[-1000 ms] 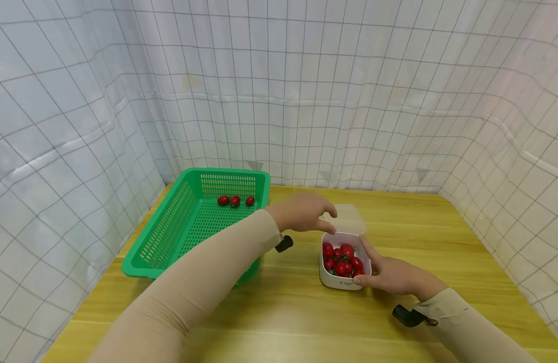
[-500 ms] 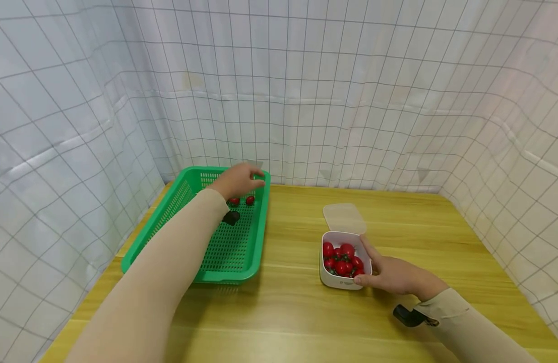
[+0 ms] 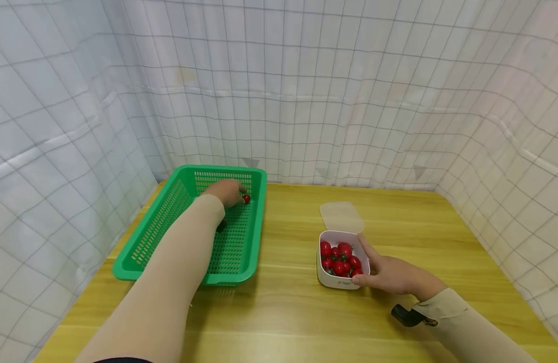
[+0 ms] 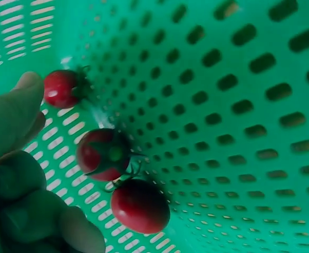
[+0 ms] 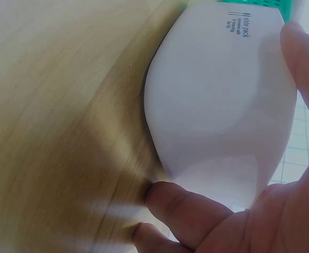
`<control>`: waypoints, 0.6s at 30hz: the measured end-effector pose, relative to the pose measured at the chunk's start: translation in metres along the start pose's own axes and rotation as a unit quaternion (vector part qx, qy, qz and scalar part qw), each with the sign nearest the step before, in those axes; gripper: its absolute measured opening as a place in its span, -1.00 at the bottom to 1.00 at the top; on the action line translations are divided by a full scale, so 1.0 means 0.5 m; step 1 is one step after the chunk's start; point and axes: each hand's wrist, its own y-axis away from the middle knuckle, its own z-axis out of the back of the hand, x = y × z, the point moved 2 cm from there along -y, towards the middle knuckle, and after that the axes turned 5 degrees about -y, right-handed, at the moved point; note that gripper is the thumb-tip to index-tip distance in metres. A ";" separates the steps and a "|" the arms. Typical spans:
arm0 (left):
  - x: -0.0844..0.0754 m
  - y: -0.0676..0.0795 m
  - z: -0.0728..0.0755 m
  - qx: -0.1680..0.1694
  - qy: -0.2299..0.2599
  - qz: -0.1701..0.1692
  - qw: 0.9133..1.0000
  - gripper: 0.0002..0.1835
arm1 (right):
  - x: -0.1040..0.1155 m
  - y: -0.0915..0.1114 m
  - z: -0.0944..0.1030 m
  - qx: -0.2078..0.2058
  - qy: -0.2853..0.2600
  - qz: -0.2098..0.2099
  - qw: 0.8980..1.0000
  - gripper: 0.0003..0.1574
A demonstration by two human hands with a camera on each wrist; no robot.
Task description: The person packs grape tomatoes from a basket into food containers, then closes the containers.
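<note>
In the head view my left hand (image 3: 226,192) reaches down into the far end of the green basket (image 3: 257,242). The left wrist view shows its thumb close beside one cherry tomato (image 4: 62,88). Two more, a middle tomato (image 4: 103,154) and a nearer tomato (image 4: 140,206), lie along the perforated wall, with nothing between thumb and fingers. On the right, my right hand (image 3: 392,273) holds a white food container (image 3: 339,283) by its side, thumb at the near rim corner and forefinger along the far corner. Several cherry tomatoes (image 3: 339,266) with green stems fill the container.
A translucent lid (image 3: 341,216) lies flat on the wooden table (image 3: 288,302) just behind the container. White grid-patterned curtains (image 3: 306,101) enclose the table at the back and both sides.
My left hand has moved left from above the container to over the basket, then down among the tomatoes inside. The right hand stays at the container.
</note>
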 end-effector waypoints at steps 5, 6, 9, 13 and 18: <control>-0.011 0.003 -0.004 -0.012 -0.033 -0.003 0.999 -0.58 | 0.000 -0.002 -0.001 0.002 -0.001 -0.001 1.000 0.52; -0.013 0.003 -0.005 -0.012 -0.040 -0.005 0.999 -0.59 | 0.001 -0.001 0.000 0.002 0.000 -0.001 1.000 0.52; -0.018 0.002 -0.008 -0.012 -0.051 -0.013 0.999 -0.61 | 0.000 -0.002 0.000 0.001 -0.001 0.000 1.000 0.52; -0.025 0.001 -0.010 -0.006 -0.067 -0.029 0.997 -0.62 | -0.001 -0.002 0.000 0.001 -0.002 0.003 1.000 0.52; -0.027 -0.005 -0.015 0.007 -0.064 -0.038 0.997 -0.64 | -0.004 -0.004 -0.002 0.002 -0.003 0.001 1.000 0.52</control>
